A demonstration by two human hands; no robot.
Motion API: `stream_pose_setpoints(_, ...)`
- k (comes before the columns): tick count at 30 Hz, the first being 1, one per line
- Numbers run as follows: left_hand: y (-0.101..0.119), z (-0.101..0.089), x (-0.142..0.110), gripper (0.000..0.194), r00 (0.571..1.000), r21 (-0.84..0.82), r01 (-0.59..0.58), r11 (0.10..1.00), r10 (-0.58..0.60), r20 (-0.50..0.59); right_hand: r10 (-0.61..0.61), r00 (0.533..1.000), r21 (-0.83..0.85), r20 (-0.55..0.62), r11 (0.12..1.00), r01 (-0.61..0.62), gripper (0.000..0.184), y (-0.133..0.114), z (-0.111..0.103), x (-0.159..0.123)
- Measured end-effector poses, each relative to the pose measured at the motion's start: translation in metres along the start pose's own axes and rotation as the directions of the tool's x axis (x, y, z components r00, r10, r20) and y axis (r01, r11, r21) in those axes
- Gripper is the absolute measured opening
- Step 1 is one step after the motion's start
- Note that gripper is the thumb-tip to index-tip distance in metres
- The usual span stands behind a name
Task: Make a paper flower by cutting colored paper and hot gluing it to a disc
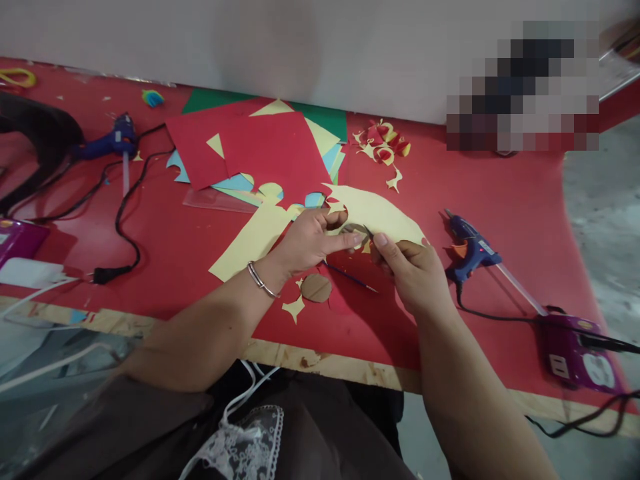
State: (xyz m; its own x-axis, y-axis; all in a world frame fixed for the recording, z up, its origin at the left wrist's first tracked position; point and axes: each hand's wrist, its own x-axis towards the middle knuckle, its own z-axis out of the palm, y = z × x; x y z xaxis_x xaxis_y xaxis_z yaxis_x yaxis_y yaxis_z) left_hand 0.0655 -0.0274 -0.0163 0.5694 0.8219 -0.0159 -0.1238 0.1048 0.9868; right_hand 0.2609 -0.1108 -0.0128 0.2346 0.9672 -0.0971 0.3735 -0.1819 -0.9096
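My left hand [325, 237] is closed, thumb against fingers, on a small rounded piece, probably paper [354, 230], mostly covered by the fingers. My right hand [410, 267] is closed on what appear to be scissors [369, 233]; only a dark tip shows, touching the piece, and the handles are hidden. Behind both hands lies a pale yellow sheet [383, 212] with a cut-out edge. Below them are a brown cardboard disc [316, 288], a thin dark blue stick with a pointed tip [353, 277] and a yellow paper scrap [294, 309].
Red and other coloured sheets [270, 147] are piled at the back, beside scraps [383, 143]. Blue glue guns lie at right [470, 247] and left [113, 139], with black cords. A purple box [575, 353] stands near the right edge. A blurred patch covers the upper right.
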Motion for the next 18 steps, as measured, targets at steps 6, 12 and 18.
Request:
stream_pose_setpoints(6, 0.0005, 0.0039, 0.0000, 0.040, 1.000, -0.095, 0.017, 0.995, -0.019, -0.021, -0.006, 1.000, -0.030, -0.005, 1.000, 0.005, 0.073, 0.0001, -0.0005, 0.0007)
stream_pose_setpoints(12, 0.0024, 0.0043, -0.0011, 0.039, 0.997, -0.087, 0.031, 0.996, -0.037, -0.063, 0.026, 1.000, 0.002, 0.015, 1.000, -0.026, 0.074, -0.0020, 0.0013, -0.0002)
stream_pose_setpoints(18, -0.0039, -0.0018, 0.0034, 0.031, 0.996, -0.051, 0.041, 0.998, -0.044, -0.077, 0.005, 0.999, 0.030, 0.049, 1.000, -0.007, 0.073, 0.0008, 0.0014, -0.0004)
